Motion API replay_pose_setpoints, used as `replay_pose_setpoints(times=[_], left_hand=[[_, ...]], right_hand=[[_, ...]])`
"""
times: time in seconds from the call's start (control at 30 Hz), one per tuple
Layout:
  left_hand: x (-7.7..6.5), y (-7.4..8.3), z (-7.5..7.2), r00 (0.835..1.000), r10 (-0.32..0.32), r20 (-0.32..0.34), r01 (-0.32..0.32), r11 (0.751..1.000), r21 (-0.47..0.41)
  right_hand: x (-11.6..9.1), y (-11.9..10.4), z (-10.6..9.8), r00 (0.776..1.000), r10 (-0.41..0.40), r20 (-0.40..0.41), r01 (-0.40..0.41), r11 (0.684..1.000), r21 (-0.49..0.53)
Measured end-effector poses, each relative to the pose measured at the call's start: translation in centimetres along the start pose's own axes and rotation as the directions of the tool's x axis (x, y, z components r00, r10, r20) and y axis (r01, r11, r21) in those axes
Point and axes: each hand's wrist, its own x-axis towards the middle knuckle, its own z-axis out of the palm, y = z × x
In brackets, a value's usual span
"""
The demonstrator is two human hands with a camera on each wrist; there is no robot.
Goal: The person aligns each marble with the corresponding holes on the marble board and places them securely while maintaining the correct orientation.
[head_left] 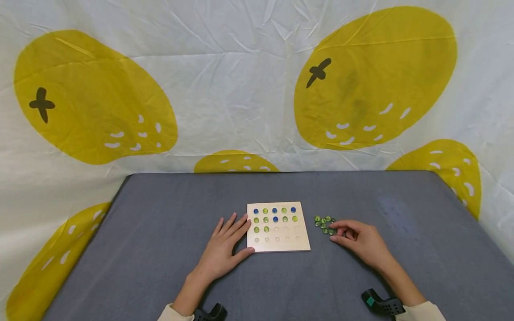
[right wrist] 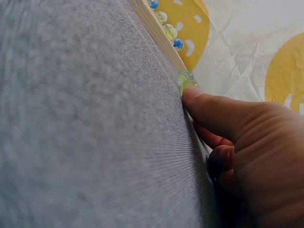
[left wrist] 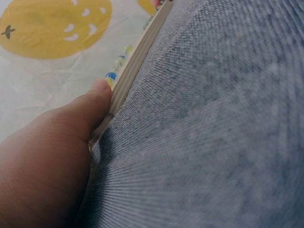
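A pale wooden board with rows of round hollows lies on the table. Blue and green marbles fill its two far rows, and two green marbles sit at the left of the third row; the other hollows show bare wood. My left hand rests with spread fingers at the board's left edge, its thumb near the front corner. Right of the board lies a loose cluster of green marbles. There my right hand has thumb and forefinger around a green marble at the cluster's near side, other fingers curled.
Grey cloth covers the table. Behind it hangs a white curtain printed with large yellow fruit shapes. A black strap device is on the right wrist, and another black device on the left.
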Motion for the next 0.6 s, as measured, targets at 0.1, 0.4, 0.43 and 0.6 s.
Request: replay_pose_setpoints(times=[0.1,0.4,0.43,0.6], left_hand=[[-0.02,0.01,0.0,1.0,0.0,-0.001,0.0,1.0,-0.004],[-0.01,-0.06,0.06,1.0,0.002,-0.004,-0.002,1.0,0.002],[-0.01,-0.07,0.07,1.0,0.003,-0.004,-0.003,1.0,0.002],[0.01,-0.05,0.11,1.0,0.003,-0.004,-0.003,1.0,0.005]], right_hand=[[0.03,-0.08,0.06,1.0,-0.002,-0.003,0.002,1.0,-0.021],[0.04,-0.06,0.12,1.0,0.005,-0.01,-0.005,0.999,-0.034],[0.04,-0.05,0.13,1.0,0.005,-0.013,-0.005,0.999,-0.036],[0.06,-0.04,0.19,1.0,0.006,-0.025,-0.007,0.999,-0.045]])
